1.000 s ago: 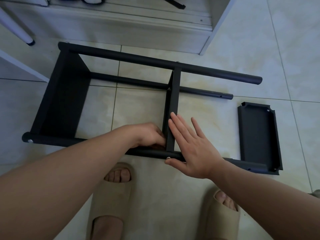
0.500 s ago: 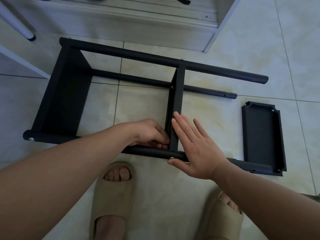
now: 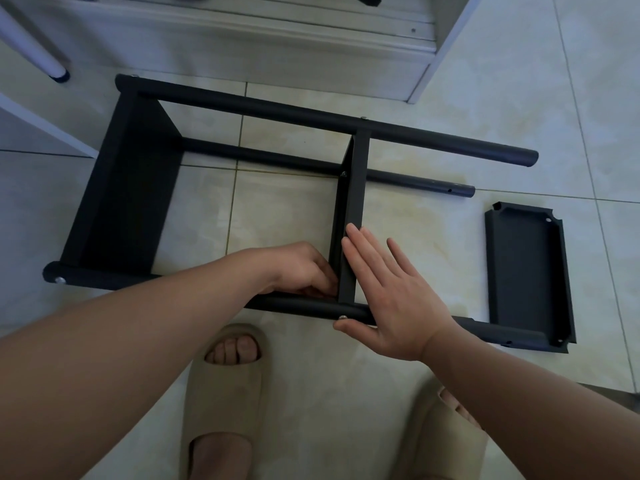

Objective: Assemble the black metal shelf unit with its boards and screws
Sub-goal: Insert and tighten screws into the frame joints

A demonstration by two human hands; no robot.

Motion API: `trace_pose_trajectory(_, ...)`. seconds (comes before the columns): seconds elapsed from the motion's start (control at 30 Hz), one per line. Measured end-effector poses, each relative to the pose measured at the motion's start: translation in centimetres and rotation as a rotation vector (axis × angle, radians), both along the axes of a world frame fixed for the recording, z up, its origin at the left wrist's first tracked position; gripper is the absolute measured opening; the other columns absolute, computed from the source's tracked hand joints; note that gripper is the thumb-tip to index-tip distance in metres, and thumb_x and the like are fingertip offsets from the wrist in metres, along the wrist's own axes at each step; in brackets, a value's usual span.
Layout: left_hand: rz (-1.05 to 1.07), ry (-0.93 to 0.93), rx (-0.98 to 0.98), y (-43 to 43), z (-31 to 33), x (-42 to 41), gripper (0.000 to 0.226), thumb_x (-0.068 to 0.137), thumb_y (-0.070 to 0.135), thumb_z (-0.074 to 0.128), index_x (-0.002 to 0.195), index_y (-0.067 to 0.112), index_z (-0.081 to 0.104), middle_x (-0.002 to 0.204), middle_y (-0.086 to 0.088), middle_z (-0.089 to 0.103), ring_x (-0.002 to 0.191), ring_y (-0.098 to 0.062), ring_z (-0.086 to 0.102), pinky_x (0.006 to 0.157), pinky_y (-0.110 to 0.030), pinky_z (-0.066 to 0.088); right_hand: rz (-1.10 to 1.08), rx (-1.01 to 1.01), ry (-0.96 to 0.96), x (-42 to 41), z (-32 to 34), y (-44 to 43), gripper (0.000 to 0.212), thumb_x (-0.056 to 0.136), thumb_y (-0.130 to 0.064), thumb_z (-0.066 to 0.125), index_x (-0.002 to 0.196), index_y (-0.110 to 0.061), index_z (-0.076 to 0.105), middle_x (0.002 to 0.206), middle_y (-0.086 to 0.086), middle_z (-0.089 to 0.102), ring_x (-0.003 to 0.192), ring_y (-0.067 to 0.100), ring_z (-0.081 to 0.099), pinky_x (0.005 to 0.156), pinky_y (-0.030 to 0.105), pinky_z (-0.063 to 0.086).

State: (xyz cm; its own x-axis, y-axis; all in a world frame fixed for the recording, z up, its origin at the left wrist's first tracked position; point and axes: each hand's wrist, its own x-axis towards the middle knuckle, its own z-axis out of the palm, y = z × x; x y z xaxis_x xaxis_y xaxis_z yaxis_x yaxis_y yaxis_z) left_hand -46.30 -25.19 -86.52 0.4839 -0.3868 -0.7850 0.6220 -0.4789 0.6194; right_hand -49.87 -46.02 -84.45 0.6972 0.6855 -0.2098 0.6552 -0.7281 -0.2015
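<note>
Where left hand (image 3: 298,268) meets board (image 3: 354,188), fingertips hidden.

Shelf frame (image 3: 311,112) on its side on the floor (image 3: 433,237), end board (image 3: 128,188) at its left, middle board (image 3: 353,188) across the tubes, left hand (image 3: 301,268) just left of it, right hand (image 3: 391,299) flat against its right (thumb at the near tube (image 3: 304,304)), loose board (image 3: 526,271) farther right, cabinet (image 3: 242,39) behind.

No text, label, brand or number can be read anywhere
</note>
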Motion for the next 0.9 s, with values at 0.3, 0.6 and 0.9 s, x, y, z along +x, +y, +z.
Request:
trace_pose_trajectory(0.3,0.025,0.179,-0.133,0.59,-0.71,0.3,0.013,0.086,0.003,0.068,0.088,0.009,0.079,0.085,-0.009,0.075,0.078,-0.016,0.072,0.075,-0.026,0.057,-0.002,0.006,-0.02,-0.02,-0.03,0.01,0.1,0.094,-0.074,0.034,0.162,-0.006,0.008,0.171,0.008,-0.003,0.157,0.024,-0.004,0.124,0.054,0.02)
trace_pose_trajectory(0.6,0.036,0.277,-0.142,0.18,-0.49,0.4,0.014,0.089,0.005,0.063,0.09,0.009,0.076,0.081,-0.006,0.075,0.075,-0.015,0.072,0.07,-0.025,0.056,0.002,-0.002,-0.025,-0.01,-0.15,0.01,0.1,0.095,-0.075,0.033,0.162,-0.007,0.006,0.171,0.008,-0.004,0.157,0.024,-0.004,0.123,0.055,0.021)
trace_pose_trajectory(0.9,0.032,0.324,-0.126,0.07,-0.41,0.44,0.018,0.09,0.01,0.064,0.104,0.004,0.075,0.092,-0.01,0.076,0.083,-0.018,0.072,0.081,-0.028,0.055,0.005,0.005,-0.009,0.02,-0.12,-0.04,0.099,0.095,-0.074,0.033,0.162,-0.007,0.006,0.171,0.007,-0.005,0.157,0.024,-0.005,0.123,0.055,0.02)
